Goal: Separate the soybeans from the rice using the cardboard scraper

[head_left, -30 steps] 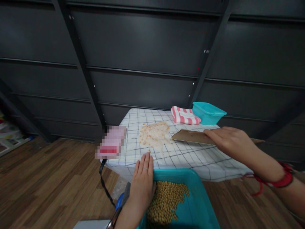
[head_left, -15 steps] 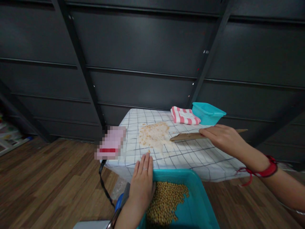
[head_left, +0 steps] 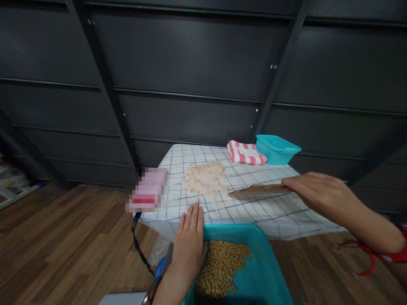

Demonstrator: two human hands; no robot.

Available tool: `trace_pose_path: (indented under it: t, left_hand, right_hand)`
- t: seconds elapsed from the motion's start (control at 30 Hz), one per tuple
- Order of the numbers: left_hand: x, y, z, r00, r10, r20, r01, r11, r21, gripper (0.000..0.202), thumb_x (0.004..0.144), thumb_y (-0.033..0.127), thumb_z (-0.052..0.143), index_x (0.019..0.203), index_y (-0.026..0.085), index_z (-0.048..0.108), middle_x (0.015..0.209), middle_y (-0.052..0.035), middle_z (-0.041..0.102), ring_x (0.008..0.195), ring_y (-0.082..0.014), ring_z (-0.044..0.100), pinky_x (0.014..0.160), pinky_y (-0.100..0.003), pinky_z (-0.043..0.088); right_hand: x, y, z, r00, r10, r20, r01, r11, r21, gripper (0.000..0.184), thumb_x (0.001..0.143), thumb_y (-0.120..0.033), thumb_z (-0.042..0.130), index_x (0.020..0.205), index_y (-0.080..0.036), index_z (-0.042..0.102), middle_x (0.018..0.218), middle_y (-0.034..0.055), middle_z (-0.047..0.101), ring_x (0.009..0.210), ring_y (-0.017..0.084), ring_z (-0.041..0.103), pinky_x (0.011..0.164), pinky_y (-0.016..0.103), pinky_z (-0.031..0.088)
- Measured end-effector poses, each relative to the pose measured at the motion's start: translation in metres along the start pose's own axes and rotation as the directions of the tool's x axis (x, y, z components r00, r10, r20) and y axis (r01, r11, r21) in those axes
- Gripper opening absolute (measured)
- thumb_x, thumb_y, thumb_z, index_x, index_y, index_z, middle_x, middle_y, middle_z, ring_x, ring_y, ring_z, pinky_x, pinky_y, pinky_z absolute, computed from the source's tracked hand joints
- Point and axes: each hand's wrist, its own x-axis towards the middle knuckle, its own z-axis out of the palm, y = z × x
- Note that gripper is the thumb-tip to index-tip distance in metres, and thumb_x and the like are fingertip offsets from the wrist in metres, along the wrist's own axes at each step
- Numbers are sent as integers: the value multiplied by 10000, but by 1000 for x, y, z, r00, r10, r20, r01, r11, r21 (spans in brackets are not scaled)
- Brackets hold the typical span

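- My head view has the right hand (head_left: 321, 192) closed on a brown cardboard piece (head_left: 260, 191), fingers along its upper edge; the thumb is hidden from me.
- I see that cardboard over the right half of the checked tablecloth (head_left: 254, 217), its left end close beside the spilled grain; I cannot tell whether they touch.
- The grain (head_left: 206, 180) lies in a loose patch around the middle of the cloth, pale bits mixed with yellow kernels, more yellow towards its left side.
- My left hand (head_left: 190, 243) is palm down at the near edge, fingers straight and slightly fanned, a ring on one; I cannot tell what lies beneath the palm.
- A yellow kernel (head_left: 198, 201) sits just beyond those fingertips.
- Nearest me, right beside the left hand, is a large teal basin (head_left: 230, 229), with round tan beans (head_left: 222, 264) heaped over its left part.
- At the far right I have a folded pink-and-white striped towel (head_left: 246, 153) next to a smaller turquoise basin (head_left: 276, 152).
- A blurred pink item (head_left: 151, 184) lies at the left edge.
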Motion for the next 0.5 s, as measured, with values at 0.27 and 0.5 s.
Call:
trace_pose_path:
  t: [0.27, 0.5]
  left_hand:
    - [2, 2, -6, 1000, -7, 29, 7, 1000, -14, 633, 684, 132, 403, 1301, 21, 315, 1395, -159, 298, 1273, -276, 271, 1001, -432, 347]
    - [4, 4, -9, 999, -12, 46, 12, 1000, 8, 604, 689, 121, 399, 1280, 9, 352, 1378, -168, 318, 1259, -287, 293, 991, -442, 360]
  right_hand:
    - [-4, -5, -3, 997, -9, 78, 13, 999, -47, 283, 785, 27, 329, 866, -104, 567, 705, 77, 654, 599, 169, 586, 564, 285, 463]
    - [-12, -14, -21, 998, -14, 62, 15, 1000, -17, 293, 785, 53, 295, 868, -92, 536, 673, 79, 646, 574, 160, 583, 545, 281, 470]
